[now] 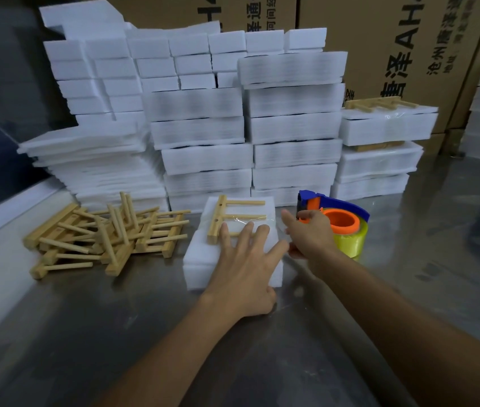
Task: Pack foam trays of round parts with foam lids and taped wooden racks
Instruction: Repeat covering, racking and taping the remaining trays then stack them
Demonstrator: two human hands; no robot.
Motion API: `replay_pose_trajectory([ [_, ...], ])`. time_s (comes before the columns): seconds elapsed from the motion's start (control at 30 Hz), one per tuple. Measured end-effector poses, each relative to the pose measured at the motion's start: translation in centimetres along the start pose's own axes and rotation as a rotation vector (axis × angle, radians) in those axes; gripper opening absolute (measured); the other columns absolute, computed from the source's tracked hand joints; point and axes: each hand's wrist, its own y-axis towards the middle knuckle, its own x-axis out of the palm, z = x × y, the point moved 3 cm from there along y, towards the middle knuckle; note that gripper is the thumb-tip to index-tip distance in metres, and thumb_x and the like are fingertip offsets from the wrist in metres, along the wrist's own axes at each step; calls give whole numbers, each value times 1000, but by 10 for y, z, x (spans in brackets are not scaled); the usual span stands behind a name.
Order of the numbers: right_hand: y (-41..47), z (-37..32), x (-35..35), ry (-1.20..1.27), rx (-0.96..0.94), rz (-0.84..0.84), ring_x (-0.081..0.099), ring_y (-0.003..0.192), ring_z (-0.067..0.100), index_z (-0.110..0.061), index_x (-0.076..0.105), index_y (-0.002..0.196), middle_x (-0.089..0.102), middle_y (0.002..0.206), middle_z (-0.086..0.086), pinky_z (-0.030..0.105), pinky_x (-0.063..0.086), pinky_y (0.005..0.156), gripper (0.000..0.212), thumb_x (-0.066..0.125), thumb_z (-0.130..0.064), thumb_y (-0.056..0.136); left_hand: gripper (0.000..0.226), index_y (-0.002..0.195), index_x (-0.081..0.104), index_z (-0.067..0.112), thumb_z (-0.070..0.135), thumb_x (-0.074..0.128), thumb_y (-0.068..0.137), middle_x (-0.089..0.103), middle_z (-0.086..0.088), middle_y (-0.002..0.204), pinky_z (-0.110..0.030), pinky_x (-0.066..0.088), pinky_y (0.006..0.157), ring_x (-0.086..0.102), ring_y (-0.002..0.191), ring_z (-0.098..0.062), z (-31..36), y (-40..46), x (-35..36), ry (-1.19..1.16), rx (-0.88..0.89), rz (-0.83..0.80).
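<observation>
A wooden rack is being taped onto a foam pack in the middle of the metal table.

The rack is laid flat on the far part of the pack's lid, with clear tape seen across its pegs. The pack is pressed down by the left hand, fingers spread flat, probably so nothing slides. Just to the right, the tape dispenser is gripped by the right hand. A pile of loose racks is kept to the left. Stacks of foam packs are piled behind, with cardboard boxes farther back.
</observation>
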Motion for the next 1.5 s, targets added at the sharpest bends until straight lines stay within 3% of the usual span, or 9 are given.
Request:
replay_pose_trajectory([
  [0.23,3,-16,-7,-162,-209,187,67,74,23,-20,63,96,68,88,3,44,60,69,19,73,-15,81,70,135,23,33,41,60,77,15,-8,148,-68,-4,111,7,144,-35,0,-2,-2,22,15,20],
  [0.5,6,-38,-13,-440,-387,165,64,72,16,-23,66,84,68,79,-1,32,55,63,9,68,-14,84,70,135,23,32,42,59,75,20,-7,147,-70,-2,110,4,147,-35,2,-1,-1,27,6,42],
  [0.9,14,-15,10,-615,-211,-33,67,87,27,-17,67,87,70,91,8,42,58,78,2,67,-17,85,74,135,18,35,44,63,77,17,-5,150,-66,-7,111,4,147,-33,1,-2,0,-4,30,-11],
  [1.0,13,-8,12,-485,-172,-85,70,71,25,-20,62,74,70,81,9,40,60,68,16,68,-13,88,66,133,35,35,47,62,73,29,0,145,-65,13,114,22,139,-23,-6,-6,-16,-334,40,112],
  [1.13,8,0,15,-363,-208,-96,66,62,17,-18,62,78,68,78,4,34,58,62,14,67,-18,91,36,112,56,19,35,58,80,56,0,115,-40,47,88,55,101,-20,-56,-8,-34,-608,-226,610],
  [1.2,6,6,16,-343,-220,-92,64,64,12,-21,62,80,66,77,-1,31,56,60,13,65,-22,92,26,111,59,21,33,60,88,61,-3,117,-32,46,78,58,97,-17,-92,-8,-21,-922,-600,540],
  [1.27,2,11,18,-351,-263,-70,62,65,8,-22,63,82,65,77,-6,29,55,64,12,64,-26,93,32,102,72,15,39,52,95,71,-10,109,-29,54,72,68,91,-21,-105,-9,4,-1524,-829,249],
  [1.37,-3,17,22,-327,-321,-51,64,84,15,-16,68,94,69,91,-1,40,56,79,13,60,-27,96,56,82,82,17,52,40,97,76,-13,93,-30,58,59,74,82,-26,-99,-14,23,-1993,-829,86],
  [1.5,-7,17,22,-299,-322,-86,68,83,21,-15,70,101,71,94,0,48,58,78,17,59,-27,97,57,102,77,12,55,40,96,72,-18,109,-35,59,65,71,95,-33,-96,-11,24,-2094,-776,118],
])
